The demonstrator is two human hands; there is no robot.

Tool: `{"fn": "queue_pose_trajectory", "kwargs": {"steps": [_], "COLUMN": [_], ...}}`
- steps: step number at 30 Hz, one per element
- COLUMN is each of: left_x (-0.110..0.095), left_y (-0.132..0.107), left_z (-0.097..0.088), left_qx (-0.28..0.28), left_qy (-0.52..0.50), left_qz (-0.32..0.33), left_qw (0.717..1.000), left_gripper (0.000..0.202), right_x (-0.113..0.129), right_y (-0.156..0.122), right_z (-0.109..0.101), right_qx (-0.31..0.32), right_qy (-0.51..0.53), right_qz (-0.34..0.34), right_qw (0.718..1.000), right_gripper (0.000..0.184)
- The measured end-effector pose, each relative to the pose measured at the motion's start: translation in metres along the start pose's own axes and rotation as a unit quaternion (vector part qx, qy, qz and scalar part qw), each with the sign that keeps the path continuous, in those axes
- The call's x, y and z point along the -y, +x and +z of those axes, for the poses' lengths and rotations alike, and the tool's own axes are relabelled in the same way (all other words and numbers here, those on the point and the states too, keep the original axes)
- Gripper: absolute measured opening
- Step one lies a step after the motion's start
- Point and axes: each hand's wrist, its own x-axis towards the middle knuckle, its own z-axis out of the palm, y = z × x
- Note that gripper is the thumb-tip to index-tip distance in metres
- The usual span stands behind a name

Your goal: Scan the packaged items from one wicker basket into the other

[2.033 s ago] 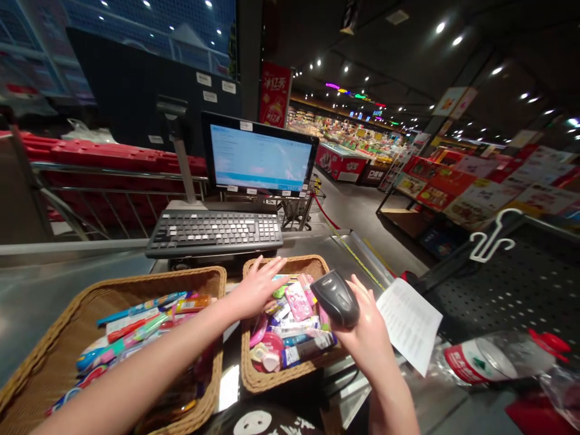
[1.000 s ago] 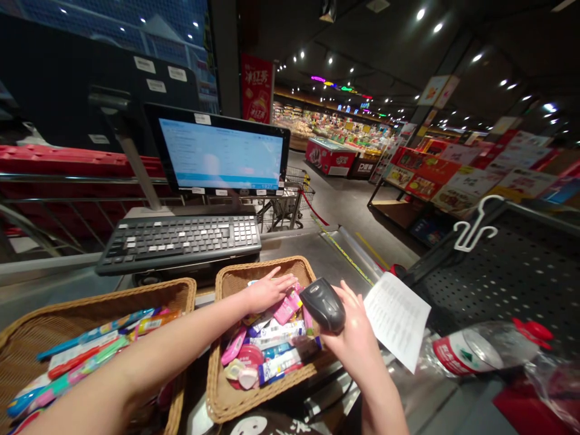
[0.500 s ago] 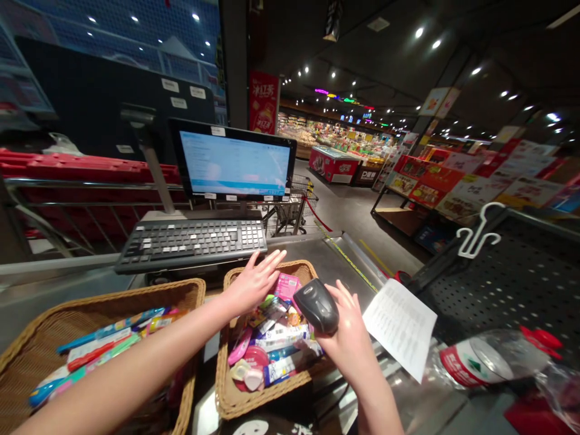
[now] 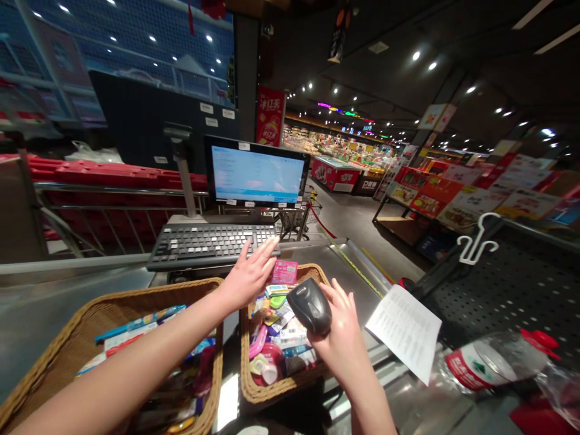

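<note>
Across the grey metal worktop (image 4: 317, 252), I see a small brown woven basket (image 4: 257, 396) crowded with colourful packets (image 4: 292, 335). At its far end, a flat pink packet (image 4: 285, 272) meets my left hand (image 4: 244, 281); whether it is gripped, I cannot tell. My right hand (image 4: 341, 335) wraps around a black plastic scanner (image 4: 310, 305) over the basket, hiding some contents. My left forearm (image 4: 149, 353) blocks part of a larger brown woven basket (image 4: 45, 359) holding long blue sticks (image 4: 140, 323). A white printed sheet (image 4: 405, 332) lies near a clear red-capped bottle (image 4: 502, 356).

Scanner (image 4: 310, 306) black; packet (image 4: 285, 272) pink; basket (image 4: 267, 394) brown woven.
</note>
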Motion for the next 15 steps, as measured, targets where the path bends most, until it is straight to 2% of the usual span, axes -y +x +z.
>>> {"fn": "queue_pose_trajectory", "kwargs": {"steps": [6, 15], "left_x": [0.021, 0.056], "left_y": [-0.023, -0.076], "left_z": [-0.023, -0.053], "left_qx": [-0.007, 0.008], "left_qy": [0.019, 0.070], "left_qz": [-0.030, -0.093], "left_qw": [0.999, 0.993], "left_gripper": [0.038, 0.038], "right_x": [0.032, 0.083], "right_y": [0.007, 0.016], "right_z": [0.007, 0.026], "right_qx": [-0.007, 0.001], "right_qy": [0.007, 0.028], "right_qz": [-0.018, -0.063], "right_qw": [1.000, 0.998], "right_gripper": [0.055, 0.050]}}
